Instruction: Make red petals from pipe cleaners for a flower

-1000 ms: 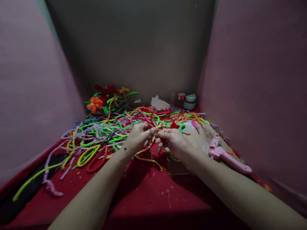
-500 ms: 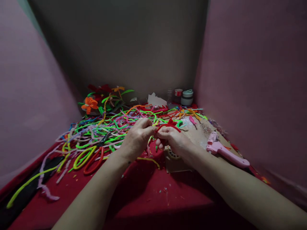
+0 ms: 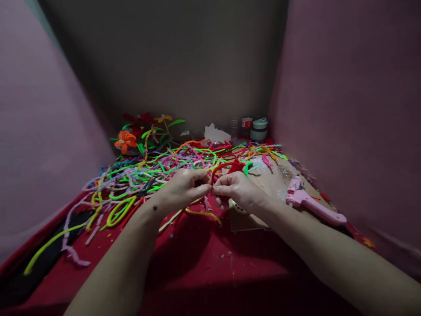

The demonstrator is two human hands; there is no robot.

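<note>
My left hand (image 3: 184,188) and my right hand (image 3: 235,189) meet fingertip to fingertip over the red cloth (image 3: 204,263). Both are pinched on a red pipe cleaner (image 3: 226,166) that arches up between them and ends in a folded red shape behind my right hand. A big heap of loose pipe cleaners (image 3: 154,169) in green, pink, red and yellow spreads behind and left of my left hand. A yellow pipe cleaner (image 3: 200,213) lies just below my hands.
A pink glue gun (image 3: 312,207) lies at the right on a cardboard sheet (image 3: 276,180). Pipe-cleaner flowers (image 3: 131,138) stand at the back left. Small jars (image 3: 258,129) sit at the back by the wall. Red-handled scissors (image 3: 134,206) lie among the strands. Pink walls close in on both sides.
My hands have drawn together and lifted slightly, and the red pipe cleaner now arches higher between them. The view shifted a little.
</note>
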